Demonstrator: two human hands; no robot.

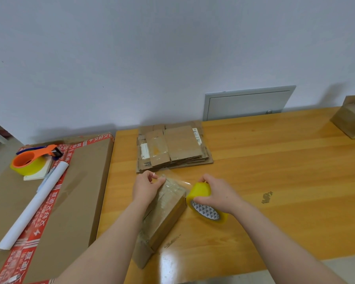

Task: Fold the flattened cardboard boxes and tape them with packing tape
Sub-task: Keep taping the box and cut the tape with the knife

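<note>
Box: your folded cardboard box [162, 212] lies low in the centre of the frame on the counter [275, 160], its top glossy with tape.
Left hand: your left hand [146, 185] pinches the tape strip [173, 178] at the box's far end.
Right hand: your right hand [217, 193] grips the yellow tape roll [205, 203] — just right of the box.
Stack: the flattened boxes [172, 148] lie just above in the frame.

Far right, a folded box [351, 121] is cut off by the frame's edge. On the left, we lose the large carton [80, 191] past the left and near edges. The left forearm hides the small box's [168, 203] near left side, and the right hand [215, 193] covers part of the yellow tape roll [199, 191]. We barely make out the clear tape strip [177, 178] the left hand [146, 186] pinches. Label print on the flattened stack [182, 146] is too small to read.
</note>
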